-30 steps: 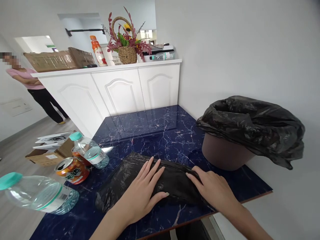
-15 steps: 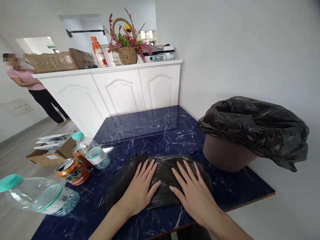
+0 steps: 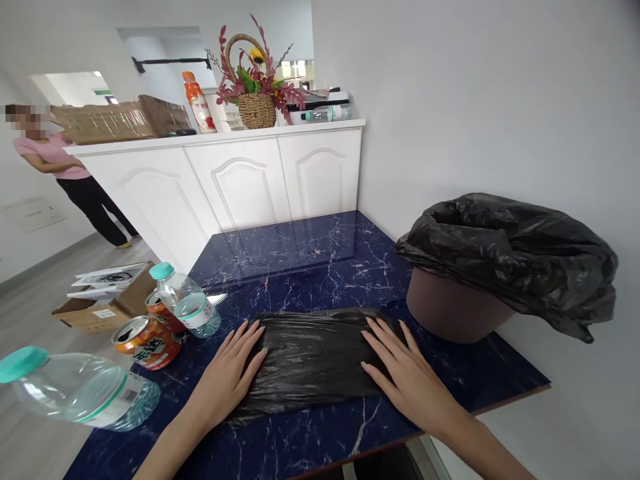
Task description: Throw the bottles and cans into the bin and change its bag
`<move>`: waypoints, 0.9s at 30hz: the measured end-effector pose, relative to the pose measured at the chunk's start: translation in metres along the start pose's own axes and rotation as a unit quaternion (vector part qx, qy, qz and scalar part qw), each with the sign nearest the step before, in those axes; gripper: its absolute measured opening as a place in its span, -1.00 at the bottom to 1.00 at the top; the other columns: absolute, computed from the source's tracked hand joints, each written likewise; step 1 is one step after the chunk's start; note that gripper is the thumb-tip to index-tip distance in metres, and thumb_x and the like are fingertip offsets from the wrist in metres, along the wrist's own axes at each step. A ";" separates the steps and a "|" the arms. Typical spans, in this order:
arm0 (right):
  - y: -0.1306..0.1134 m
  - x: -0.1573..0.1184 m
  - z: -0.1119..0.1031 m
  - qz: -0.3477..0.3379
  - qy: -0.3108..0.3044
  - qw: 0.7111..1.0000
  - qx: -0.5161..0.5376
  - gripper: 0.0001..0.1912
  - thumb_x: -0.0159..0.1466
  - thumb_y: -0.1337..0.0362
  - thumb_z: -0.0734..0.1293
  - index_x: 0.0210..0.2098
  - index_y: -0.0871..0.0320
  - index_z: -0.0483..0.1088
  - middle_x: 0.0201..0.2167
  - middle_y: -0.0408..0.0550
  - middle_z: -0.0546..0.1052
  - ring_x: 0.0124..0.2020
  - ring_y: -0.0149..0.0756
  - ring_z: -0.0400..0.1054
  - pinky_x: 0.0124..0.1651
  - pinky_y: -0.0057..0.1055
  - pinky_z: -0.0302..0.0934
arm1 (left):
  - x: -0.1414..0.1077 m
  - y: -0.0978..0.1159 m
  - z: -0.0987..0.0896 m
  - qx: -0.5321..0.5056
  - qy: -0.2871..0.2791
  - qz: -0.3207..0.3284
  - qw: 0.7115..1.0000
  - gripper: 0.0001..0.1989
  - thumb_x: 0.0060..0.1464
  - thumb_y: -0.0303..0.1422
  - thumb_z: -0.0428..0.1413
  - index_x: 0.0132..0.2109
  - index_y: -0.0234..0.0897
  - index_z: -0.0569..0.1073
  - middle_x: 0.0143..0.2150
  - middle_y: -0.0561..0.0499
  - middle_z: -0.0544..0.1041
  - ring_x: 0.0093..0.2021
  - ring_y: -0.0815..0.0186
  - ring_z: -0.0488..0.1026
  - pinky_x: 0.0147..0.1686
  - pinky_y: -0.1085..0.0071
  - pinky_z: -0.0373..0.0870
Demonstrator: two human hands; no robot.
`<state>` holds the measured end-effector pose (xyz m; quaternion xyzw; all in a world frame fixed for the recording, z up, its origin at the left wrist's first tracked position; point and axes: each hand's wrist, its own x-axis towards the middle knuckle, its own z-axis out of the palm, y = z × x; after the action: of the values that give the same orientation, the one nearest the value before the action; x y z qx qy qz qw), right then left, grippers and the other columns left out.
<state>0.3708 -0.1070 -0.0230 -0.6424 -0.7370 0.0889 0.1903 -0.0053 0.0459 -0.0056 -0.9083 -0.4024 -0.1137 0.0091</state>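
A black plastic bag lies flattened near the front edge of the dark blue marbled table. My left hand rests palm down on the bag's left end, fingers spread. At the right end, my right hand lies flat with its fingers apart, partly covering the bag. Neither hand grips anything. To the right stands a brown bin lined with a loose black bag.
At the left are two water bottles, orange cans and a cardboard box. Behind the table, a white cabinet holds a flower basket. A person stands at the far left.
My hands have moved apart, the left one leftward and the right one slightly rightward. The black bag between them now looks flatter and smoother.
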 end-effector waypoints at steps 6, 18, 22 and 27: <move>-0.038 -0.026 0.000 -0.052 -0.011 0.998 0.026 -0.40 0.58 -0.01 0.15 0.56 -0.17 0.09 0.60 -0.20 0.00 0.60 0.13 -0.14 0.49 0.19 0.17 | -0.029 0.009 -0.019 0.017 0.055 -0.006 0.998 -0.49 0.47 -0.07 -0.01 0.41 -0.15 0.37 0.42 -0.10 0.46 0.45 0.03 0.36 0.42 -0.02 0.35; -0.105 -0.009 0.018 -0.218 -0.050 0.971 0.080 -0.24 0.52 0.02 0.28 0.58 0.11 0.02 0.59 0.06 0.02 0.59 0.20 -0.10 0.53 0.33 -0.04 | -0.038 0.039 -0.072 0.057 0.145 0.022 0.988 -0.59 0.43 -0.07 0.07 0.25 -0.17 0.48 0.16 -0.11 0.63 0.19 0.04 0.56 0.38 -0.04 0.34; -0.094 -0.004 0.012 -0.148 -0.042 0.985 0.075 -0.29 0.55 -0.10 0.17 0.57 0.04 0.07 0.61 -0.05 -0.06 0.61 0.15 -0.15 0.56 0.28 -0.04 | -0.042 0.049 -0.069 0.025 0.053 0.096 0.994 -0.51 0.44 -0.17 0.09 0.43 -0.03 0.36 0.38 0.01 0.51 0.43 0.11 0.38 0.37 0.16 0.40; -0.054 0.004 0.001 -0.031 -0.043 0.997 0.057 -0.31 0.56 -0.15 0.10 0.56 -0.01 0.10 0.61 -0.10 -0.03 0.61 0.12 -0.16 0.57 0.21 -0.03 | -0.049 0.034 -0.036 0.064 -0.001 0.087 0.994 -0.29 0.48 -0.16 0.02 0.61 0.00 -0.08 0.56 0.01 0.23 0.58 0.06 0.10 0.47 0.01 0.26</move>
<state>0.3210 -0.1113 -0.0028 -0.6031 -0.7576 0.1525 0.1974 -0.0193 -0.0171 0.0215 -0.9376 -0.3281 -0.0856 0.0764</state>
